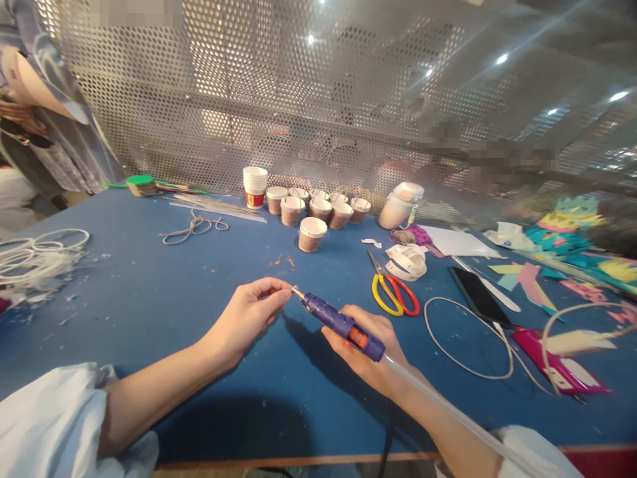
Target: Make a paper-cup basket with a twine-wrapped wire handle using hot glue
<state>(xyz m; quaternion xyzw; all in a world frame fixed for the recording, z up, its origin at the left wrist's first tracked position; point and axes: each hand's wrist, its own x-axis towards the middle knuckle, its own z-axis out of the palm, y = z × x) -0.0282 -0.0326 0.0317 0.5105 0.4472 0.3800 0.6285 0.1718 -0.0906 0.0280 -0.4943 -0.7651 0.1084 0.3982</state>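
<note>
- Right grip (393,365): fingers wrapped round the blue glue gun (326,315), held above the blue surface (154,292); clear stick (438,405) trails from its rear.
- Left grip (253,311): thumb and forefinger pinched together beside the nozzle (297,293); cannot tell whether anything lies between.
- Beyond: brown-and-white cup (311,238) stands before similar clustered cups (321,208).
- Farther right: scissors (393,287), yellow-and-red handled.

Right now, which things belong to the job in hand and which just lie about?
In the job:
dark-blue plastic glue gun, held in the right hand, pointed at the left hand
translucent glue stick in its rear

Apparently lying about:
yellow-and-red-handled scissors
black rectangular phone
magenta packet
</note>
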